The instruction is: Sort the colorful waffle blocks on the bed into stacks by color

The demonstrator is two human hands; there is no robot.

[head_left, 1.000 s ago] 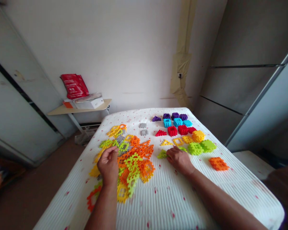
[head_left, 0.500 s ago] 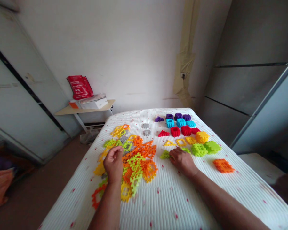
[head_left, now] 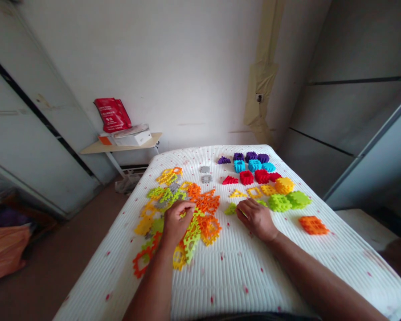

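My left hand (head_left: 177, 223) is over the loose pile of interlocking plastic tiles, its fingers curled together near the orange tiles (head_left: 207, 203) and the lime green tiles (head_left: 193, 232). Whatever those fingers may hold is hidden. On the right, my right hand (head_left: 256, 217) rests closed beside a small lime green tile (head_left: 230, 208), and its fingertips are tucked out of sight. Just past its knuckles, part of another green piece shows. Farther right are two lime green stacks, the nearer one (head_left: 280, 203) beside the other (head_left: 299, 199).
Behind my right hand lie sorted rows: yellow tiles (head_left: 254, 192), red stacks (head_left: 246, 178), light blue stacks (head_left: 239, 166) and purple stacks (head_left: 251, 156). An orange stack (head_left: 313, 225) sits to the right. Two grey tiles (head_left: 206, 179) lie mid-table on the white quilted cover (head_left: 234, 276).
My left hand has moved right across the pile, toward the orange and green tiles. My right hand stays by the green tiles, still closed. The view has shifted slightly.
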